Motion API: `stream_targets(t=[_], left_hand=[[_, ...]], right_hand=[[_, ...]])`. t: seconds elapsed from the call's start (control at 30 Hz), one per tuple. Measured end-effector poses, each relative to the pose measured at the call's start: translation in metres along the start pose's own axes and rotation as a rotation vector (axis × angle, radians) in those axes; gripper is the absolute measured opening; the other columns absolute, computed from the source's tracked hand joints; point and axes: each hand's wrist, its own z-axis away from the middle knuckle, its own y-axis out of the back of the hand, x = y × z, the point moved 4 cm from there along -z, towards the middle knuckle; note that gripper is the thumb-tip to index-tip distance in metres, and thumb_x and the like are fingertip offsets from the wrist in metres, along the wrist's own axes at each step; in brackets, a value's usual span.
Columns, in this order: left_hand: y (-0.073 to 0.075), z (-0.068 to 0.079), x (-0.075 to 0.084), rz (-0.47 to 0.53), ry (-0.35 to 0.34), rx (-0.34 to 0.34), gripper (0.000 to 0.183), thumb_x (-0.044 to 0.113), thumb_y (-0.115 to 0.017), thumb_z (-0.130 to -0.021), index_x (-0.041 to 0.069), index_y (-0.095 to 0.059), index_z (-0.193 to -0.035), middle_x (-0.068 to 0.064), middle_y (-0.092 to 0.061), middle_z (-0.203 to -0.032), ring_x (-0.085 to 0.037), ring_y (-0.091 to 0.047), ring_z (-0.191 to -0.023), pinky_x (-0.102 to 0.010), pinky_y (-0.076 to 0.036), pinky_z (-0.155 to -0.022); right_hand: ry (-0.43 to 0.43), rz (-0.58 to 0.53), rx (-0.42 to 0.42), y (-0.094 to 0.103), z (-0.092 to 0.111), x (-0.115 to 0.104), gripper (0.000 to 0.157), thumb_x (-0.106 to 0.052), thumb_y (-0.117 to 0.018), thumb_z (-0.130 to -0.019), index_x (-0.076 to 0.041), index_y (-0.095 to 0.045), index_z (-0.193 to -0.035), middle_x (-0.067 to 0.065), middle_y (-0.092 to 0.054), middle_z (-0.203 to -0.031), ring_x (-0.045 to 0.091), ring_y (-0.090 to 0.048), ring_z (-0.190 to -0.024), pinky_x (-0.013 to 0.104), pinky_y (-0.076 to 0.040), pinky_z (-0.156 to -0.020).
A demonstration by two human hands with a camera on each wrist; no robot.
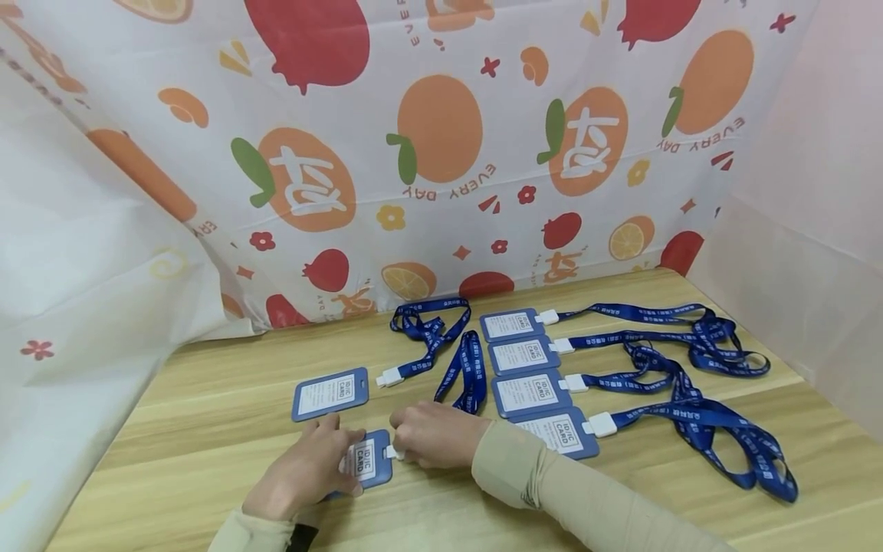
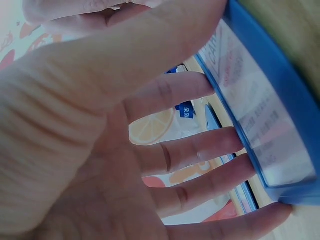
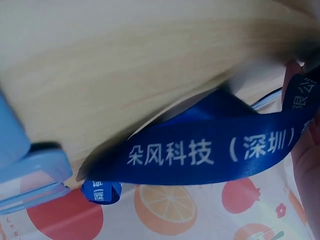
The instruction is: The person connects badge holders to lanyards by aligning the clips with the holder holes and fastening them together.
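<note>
My left hand (image 1: 306, 464) grips a blue-framed ID card holder (image 1: 376, 460) low over the table, thumb on the near side and fingers along the far edge. In the left wrist view the fingertips meet the frame of the card holder (image 2: 295, 85). At its slotted end my right hand (image 1: 438, 435) pinches a white lanyard clip (image 1: 396, 453), its tip right at the slot. The blue lanyard strap (image 1: 472, 372) loops out behind the right hand; the right wrist view shows white lettering on the strap (image 3: 200, 150). Fingers partly hide the clip.
Another card holder (image 1: 331, 393) lies beyond the left hand, with a separate lanyard (image 1: 431, 349) beside it. On the right, several card holders (image 1: 527, 392) lie in a column with lanyards (image 1: 690, 414) attached. A fruit-print cloth (image 1: 441, 222) hangs behind the wooden table (image 1: 207, 429).
</note>
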Motion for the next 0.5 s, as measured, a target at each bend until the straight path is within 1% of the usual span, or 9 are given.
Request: stream_targets(t=[0.13,0.3,0.5], left_hand=[[-0.0028,0.0025,-0.0019,0.009,0.006,-0.003,0.069,0.024,-0.094,-0.064,0.002,-0.071,-0.126,-0.022,-0.057,-0.115,-0.04,-0.052,-0.103,-0.059,-0.05,-0.09],[-0.0005,0.0043,-0.001,0.015,0.006,0.018,0.069,0.023,-0.095,-0.062,0.002,-0.072,-0.124,-0.016,-0.056,-0.106,-0.035,-0.051,-0.097,-0.056,-0.052,-0.088],[0.0019,0.0034,0.0017,0.015,0.006,0.016,0.07,0.023,-0.095,-0.062,0.001,-0.071,-0.125,-0.015,-0.055,-0.105,-0.032,-0.051,-0.095,-0.053,-0.052,-0.087]], right_hand=[[0.004,-0.006,-0.005,-0.001,-0.0006,-0.0022,0.013,-0.011,-0.077,-0.091,-0.014,-0.082,-0.103,-0.006,-0.065,-0.086,-0.002,-0.046,-0.066,0.005,-0.039,-0.064],[0.011,0.021,0.001,-0.0008,-0.0022,-0.0033,0.012,-0.012,-0.077,-0.091,-0.015,-0.082,-0.102,-0.007,-0.066,-0.087,-0.002,-0.048,-0.067,0.006,-0.041,-0.065],[0.001,0.021,-0.019,0.0017,-0.0019,-0.0018,0.013,-0.012,-0.078,-0.09,-0.015,-0.081,-0.102,-0.006,-0.068,-0.089,-0.003,-0.052,-0.07,0.006,-0.043,-0.068]])
